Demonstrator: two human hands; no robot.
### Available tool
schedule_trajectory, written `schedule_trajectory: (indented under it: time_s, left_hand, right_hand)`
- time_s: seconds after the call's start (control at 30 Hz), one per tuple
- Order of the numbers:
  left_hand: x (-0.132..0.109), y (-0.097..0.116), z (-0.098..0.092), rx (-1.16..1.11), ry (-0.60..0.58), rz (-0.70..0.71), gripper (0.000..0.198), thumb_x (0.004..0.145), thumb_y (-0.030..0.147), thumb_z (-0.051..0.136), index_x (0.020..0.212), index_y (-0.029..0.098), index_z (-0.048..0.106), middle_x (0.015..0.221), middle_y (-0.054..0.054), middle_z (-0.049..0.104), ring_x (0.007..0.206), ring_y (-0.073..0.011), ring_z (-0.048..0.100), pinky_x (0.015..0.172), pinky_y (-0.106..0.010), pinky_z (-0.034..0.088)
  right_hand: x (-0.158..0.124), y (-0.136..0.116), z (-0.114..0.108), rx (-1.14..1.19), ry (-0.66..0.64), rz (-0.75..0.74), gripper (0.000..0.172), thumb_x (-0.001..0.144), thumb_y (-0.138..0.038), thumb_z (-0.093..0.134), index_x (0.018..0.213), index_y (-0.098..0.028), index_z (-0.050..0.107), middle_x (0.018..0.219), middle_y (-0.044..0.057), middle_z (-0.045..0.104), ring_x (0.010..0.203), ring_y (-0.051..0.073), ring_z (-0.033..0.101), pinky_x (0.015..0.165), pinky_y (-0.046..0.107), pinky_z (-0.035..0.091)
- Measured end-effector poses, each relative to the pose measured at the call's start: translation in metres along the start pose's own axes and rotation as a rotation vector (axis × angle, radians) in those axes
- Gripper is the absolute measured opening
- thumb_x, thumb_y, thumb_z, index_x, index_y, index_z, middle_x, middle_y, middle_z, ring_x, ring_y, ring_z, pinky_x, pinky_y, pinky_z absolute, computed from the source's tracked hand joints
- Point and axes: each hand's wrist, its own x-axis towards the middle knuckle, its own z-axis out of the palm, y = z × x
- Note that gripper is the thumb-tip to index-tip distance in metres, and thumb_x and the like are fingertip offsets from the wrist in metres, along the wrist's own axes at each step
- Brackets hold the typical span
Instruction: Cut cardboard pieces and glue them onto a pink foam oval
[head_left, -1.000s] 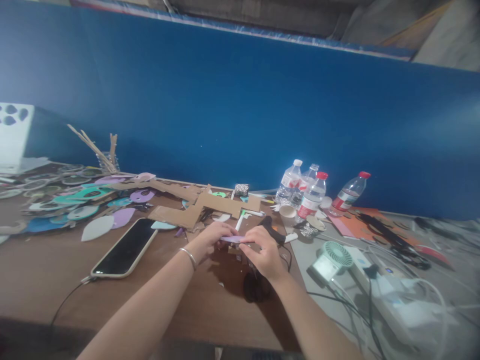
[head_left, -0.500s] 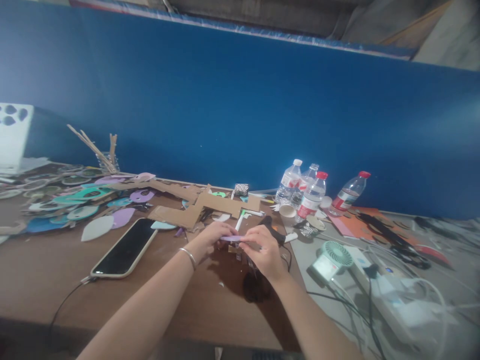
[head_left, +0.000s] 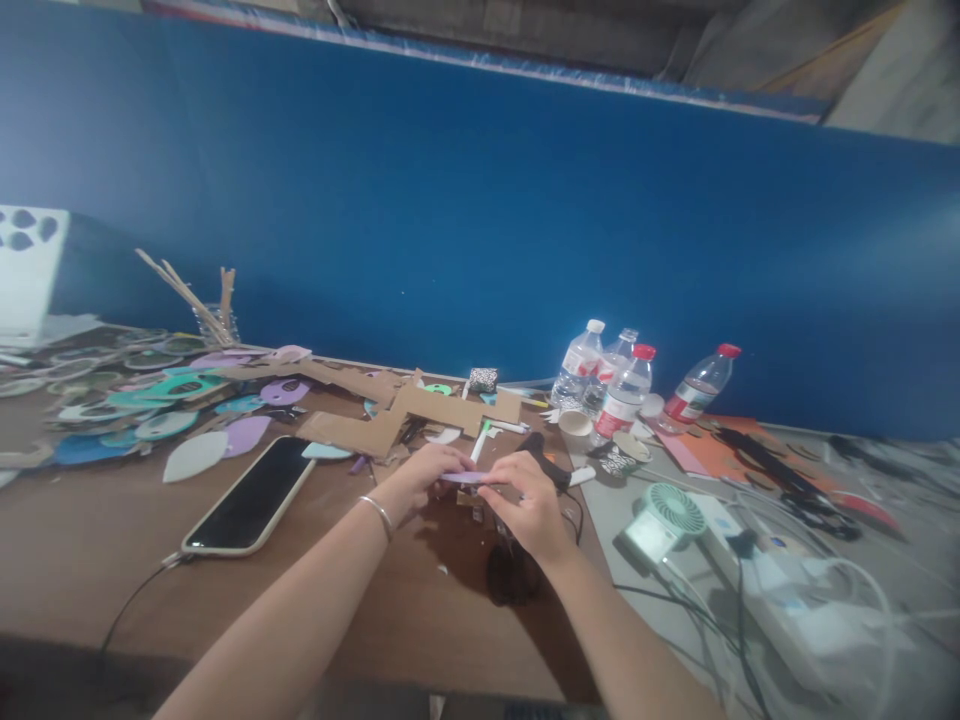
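A small, thin purple piece (head_left: pixel 463 477) is pinched between both hands above the brown table. My left hand (head_left: pixel 424 480), with a bracelet at the wrist, grips its left end. At the right end, the thumb and fingers of my right hand (head_left: pixel 525 497) are closed on it. Below the hands is a dark object (head_left: pixel 510 572), partly hidden by my right hand and too unclear to name. Cut cardboard (head_left: pixel 442 410) lies just beyond the hands, with a white and green pen (head_left: pixel 481 440) beside it.
A phone (head_left: pixel 251 497) with a cable lies at left, near colored cut-out shapes (head_left: pixel 195 455). Sticks stand in a jar (head_left: pixel 217 325). Several bottles (head_left: pixel 621 395), a green fan (head_left: pixel 664 522), a power strip (head_left: pixel 772 590) and cables are at right. A blue partition (head_left: pixel 480 200) rises behind.
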Motion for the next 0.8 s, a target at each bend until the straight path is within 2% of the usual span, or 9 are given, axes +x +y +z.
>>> schedule_trajectory:
  time_s: [0.33, 0.57, 0.67, 0.8]
  left_hand:
    - [-0.0008, 0.0027, 0.0008, 0.005, 0.016, -0.019, 0.020, 0.054, 0.014, 0.055, 0.070, 0.010, 0.067, 0.058, -0.002, 0.056, 0.042, -0.0053, 0.035, 0.035, -0.017, 0.017]
    - [-0.0001, 0.0022, 0.0002, 0.011, 0.049, -0.008, 0.023, 0.053, 0.013, 0.051, 0.069, 0.012, 0.068, 0.069, -0.004, 0.061, 0.045, -0.0059, 0.038, 0.036, -0.018, 0.018]
    - [-0.0004, 0.0026, 0.0002, 0.007, 0.080, 0.003, 0.023, 0.053, 0.012, 0.050, 0.068, 0.013, 0.068, 0.072, -0.004, 0.062, 0.049, -0.0073, 0.044, 0.037, -0.017, 0.021]
    - [-0.0002, 0.0045, 0.0005, -0.014, 0.160, 0.019, 0.017, 0.056, 0.013, 0.052, 0.066, 0.013, 0.065, 0.065, -0.004, 0.060, 0.049, -0.0076, 0.045, 0.037, -0.017, 0.021]
  right_hand:
    - [-0.0004, 0.0005, 0.0007, 0.005, 0.010, -0.001, 0.007, 0.077, -0.021, 0.060, 0.079, -0.022, 0.066, 0.077, 0.004, 0.060, 0.079, 0.019, 0.055, 0.073, 0.036, 0.045]
    - [-0.0008, 0.0010, 0.0007, 0.009, 0.037, 0.007, 0.005, 0.077, -0.020, 0.061, 0.078, -0.022, 0.066, 0.077, 0.004, 0.060, 0.079, 0.018, 0.054, 0.072, 0.035, 0.045]
    - [-0.0001, -0.0001, -0.0003, -0.001, 0.058, 0.004, 0.006, 0.077, -0.020, 0.060, 0.077, -0.022, 0.066, 0.077, 0.004, 0.061, 0.078, 0.018, 0.054, 0.072, 0.035, 0.046]
    - [0.0005, 0.0000, -0.0019, -0.019, 0.125, -0.010, 0.007, 0.077, -0.019, 0.060, 0.075, -0.022, 0.066, 0.073, 0.004, 0.061, 0.076, 0.018, 0.055, 0.070, 0.035, 0.046]
